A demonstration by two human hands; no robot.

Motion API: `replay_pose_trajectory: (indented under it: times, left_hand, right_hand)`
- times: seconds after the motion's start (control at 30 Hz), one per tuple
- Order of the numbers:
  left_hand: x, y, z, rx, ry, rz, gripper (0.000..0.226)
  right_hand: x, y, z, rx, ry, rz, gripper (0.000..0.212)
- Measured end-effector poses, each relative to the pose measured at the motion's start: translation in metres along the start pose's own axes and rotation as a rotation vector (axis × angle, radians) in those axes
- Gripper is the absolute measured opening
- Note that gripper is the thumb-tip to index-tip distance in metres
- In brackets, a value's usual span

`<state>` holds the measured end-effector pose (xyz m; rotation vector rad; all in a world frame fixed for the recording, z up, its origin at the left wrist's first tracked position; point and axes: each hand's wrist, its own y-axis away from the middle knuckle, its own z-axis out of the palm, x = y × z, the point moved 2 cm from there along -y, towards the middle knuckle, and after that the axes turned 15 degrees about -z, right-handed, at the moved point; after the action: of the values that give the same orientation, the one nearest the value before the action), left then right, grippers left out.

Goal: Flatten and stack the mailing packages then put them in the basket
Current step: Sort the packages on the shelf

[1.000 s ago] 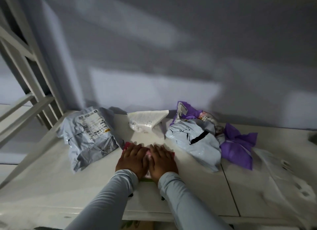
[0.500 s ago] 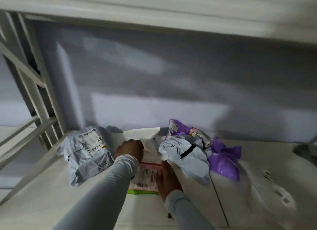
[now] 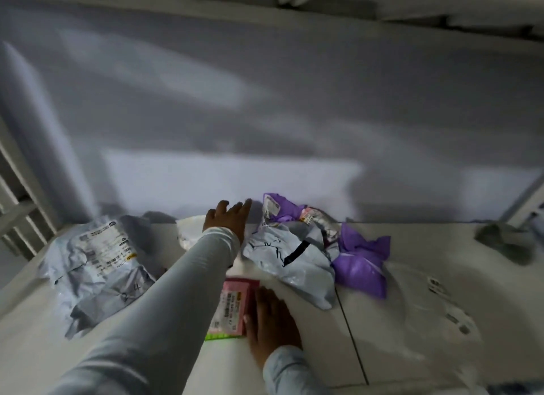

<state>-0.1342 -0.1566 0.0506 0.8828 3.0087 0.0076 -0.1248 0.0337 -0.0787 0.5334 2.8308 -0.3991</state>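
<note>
One package has been dealt with so far, as far as can be judged: a pink mailing package [image 3: 234, 307] with a printed label lies flat on the white surface [image 3: 323, 335], with a green edge showing at its near end, so a second flat item may lie under it. It is pressed down by the right hand [image 3: 272, 321], whose fingers are laid out straight along the package's right side.

The left hand [image 3: 228, 220] is stretched forward with its fingers spread and nothing grasped, over the white crumpled package [image 3: 188, 232] at the back of the surface; whether that package is already touched cannot be told. It is judged to be the next one taken.

The rest is seen to be undone. A large grey package [image 3: 94, 265] with a shipping label lies crumpled on the left. A pale blue-grey package [image 3: 291, 256] with a black strip lies crumpled just right of the left sleeve, against a purple package [image 3: 360, 265] and a further purple one [image 3: 276, 209] behind it. A clear, flat-looking bag [image 3: 435, 306] rests far right. No basket can be made out, so the stacking is barely begun and the final placing remains.
</note>
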Motion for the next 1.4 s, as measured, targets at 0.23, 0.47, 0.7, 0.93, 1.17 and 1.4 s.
replay_pose_trajectory:
  times: [0.23,0.47,0.7,0.93,1.17,1.4]
  left_hand:
    - [-0.012,0.005,-0.011,0.1,0.034,-0.057,0.037]
    - [-0.053,0.033,-0.021,0.427,0.774,-0.09,0.027]
    - [-0.076,0.106,-0.011,0.169,1.397,-0.025,0.029]
    - [-0.077,0.149,0.02,0.081,1.257,0.146,0.03]
    - [-0.046,0.186,0.041,-0.198,1.677,-0.259,0.038]
    - [0.002,0.228,0.047,-0.292,1.603,-0.396,0.011]
  right_hand:
    - [-0.001,0.001,-0.007,0.078,0.015,-0.041,0.072]
    - [0.002,0.0,-0.014,0.05,-0.222,-0.032,0.074]
    - [-0.005,0.001,-0.077,0.314,-1.392,0.533,0.053]
    - [0.005,0.028,-0.124,0.286,-1.711,0.567,0.056]
    - [0.016,0.048,-0.109,0.567,-1.511,0.635,0.037]
    - [0.006,0.067,-0.1,0.844,-1.074,0.529,0.045]
